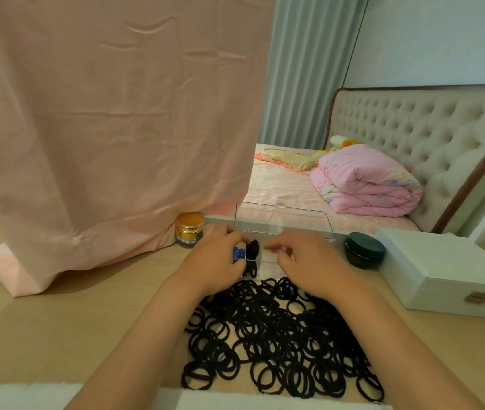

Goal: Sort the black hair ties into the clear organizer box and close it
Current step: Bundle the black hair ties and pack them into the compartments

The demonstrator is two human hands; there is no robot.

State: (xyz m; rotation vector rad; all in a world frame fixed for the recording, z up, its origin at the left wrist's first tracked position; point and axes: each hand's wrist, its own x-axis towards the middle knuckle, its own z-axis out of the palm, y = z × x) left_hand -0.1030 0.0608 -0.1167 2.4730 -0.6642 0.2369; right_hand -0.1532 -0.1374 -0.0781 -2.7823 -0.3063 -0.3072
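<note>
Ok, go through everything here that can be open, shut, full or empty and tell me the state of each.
Organizer box: open, a few black ties in one compartment.
Lid: raised, upright.
Hair ties: most loose in a pile on the table.
Gold jar: lid on.
Dark jar: lid on.
White box: shut.
Left hand: on the box.
Right hand: over the box, grip unclear.

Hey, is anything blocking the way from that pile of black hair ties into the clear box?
Nothing visible does. The lid stands open and tilted back behind the clear organizer box, and the pile of black hair ties lies right in front of it. Only the left hand and right hand hover over the compartments.
</note>
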